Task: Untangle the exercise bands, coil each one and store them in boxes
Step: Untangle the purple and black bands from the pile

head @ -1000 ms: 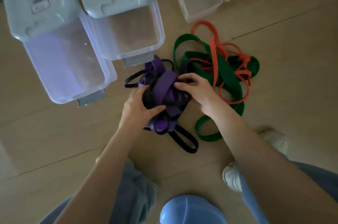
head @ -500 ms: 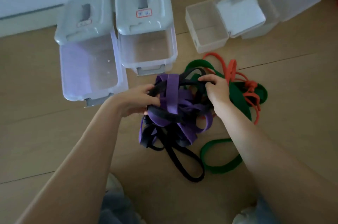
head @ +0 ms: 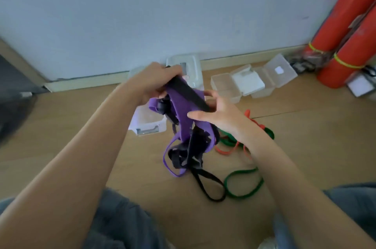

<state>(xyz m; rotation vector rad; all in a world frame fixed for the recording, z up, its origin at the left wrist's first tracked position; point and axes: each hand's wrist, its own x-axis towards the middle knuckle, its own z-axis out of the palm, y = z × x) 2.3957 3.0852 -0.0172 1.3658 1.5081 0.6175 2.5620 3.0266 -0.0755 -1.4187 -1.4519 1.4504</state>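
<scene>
Change: since the earlier frames both hands have lifted the purple-and-black tangle off the floor to mid-frame.
Trouser legs (head: 122, 218): bottom edge of frame.
Floor (head: 81, 126): black band (head: 211, 187) loop trails onto it; green band (head: 244, 184) and orange band (head: 225, 150) lie right of centre.
Left hand (head: 154, 82): curled round the black band's upper end.
Right hand (head: 219, 114): fingers curled, gripping the lower end with the purple band (head: 181, 106).
Boxes (head: 148, 124): open, by the wall (head: 142, 15), centre.
Fire extinguishers (head: 345, 31): upper right.

Pale blue-grey wall (head: 142, 4), wooden floor (head: 315, 137) — two red extinguishers (head: 343, 25) in the corner.
</scene>
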